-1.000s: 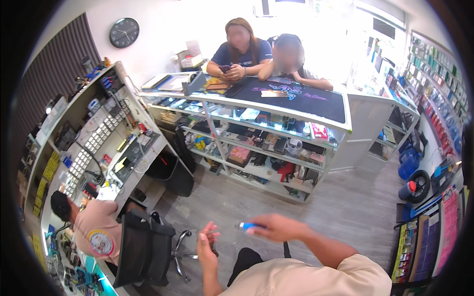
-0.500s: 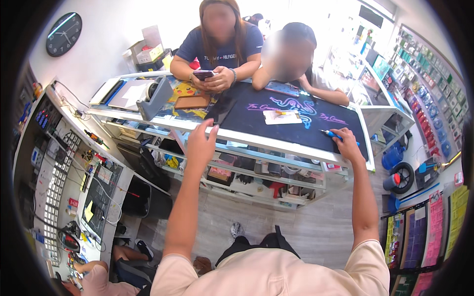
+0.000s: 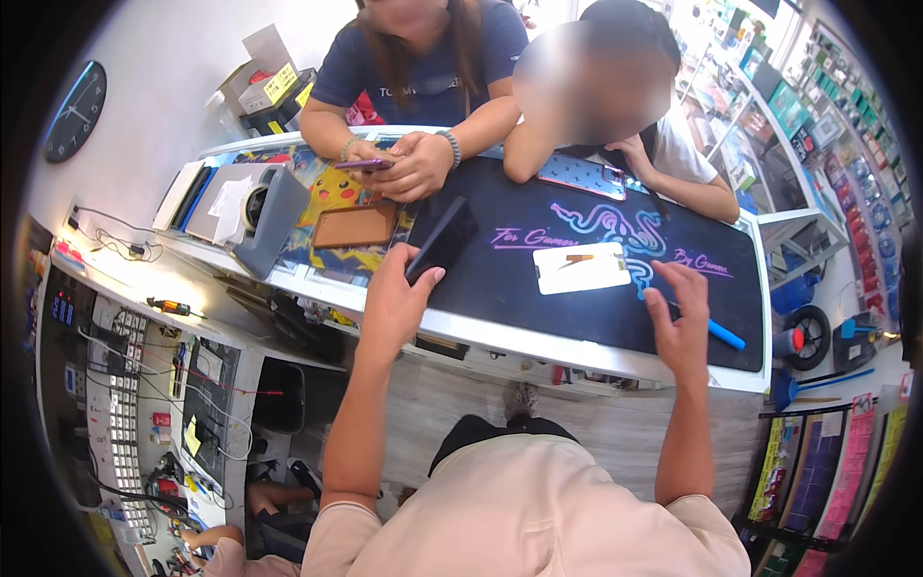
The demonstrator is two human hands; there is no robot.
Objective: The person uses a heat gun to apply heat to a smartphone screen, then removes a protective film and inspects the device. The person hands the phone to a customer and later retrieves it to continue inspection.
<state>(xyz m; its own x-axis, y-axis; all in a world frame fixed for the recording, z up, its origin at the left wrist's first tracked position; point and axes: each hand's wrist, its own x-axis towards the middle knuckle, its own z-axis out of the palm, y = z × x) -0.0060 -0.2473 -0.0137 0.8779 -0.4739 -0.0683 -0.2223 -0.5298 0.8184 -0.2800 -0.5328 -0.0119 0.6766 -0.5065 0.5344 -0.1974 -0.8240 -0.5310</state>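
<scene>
My left hand [image 3: 392,303] is closed round the near edge of a black smartphone [image 3: 446,238], which is tilted up off the dark mat [image 3: 490,293]. My right hand [image 3: 683,322] hovers over the mat's right part, fingers apart and holding nothing. Just beside it lies a blue pen-like tool [image 3: 726,334], its far end hidden behind the hand. Between my hands rests a white flat rectangular piece [image 3: 601,274] with a small brown strip [image 3: 580,259] on it.
Across the glass counter, one person holds a purple phone [image 3: 363,165]; another leans over a blue patterned phone [image 3: 583,177]. A brown rectangular tray or case [image 3: 354,225] and a grey tape dispenser [image 3: 277,219] occupy the left. A cluttered workbench [image 3: 216,361] stands at my left.
My left hand has taken hold of the black smartphone and tilted it up. My right hand has let go of the blue tool, now lying on the mat. The view has moved closer to the counter.
</scene>
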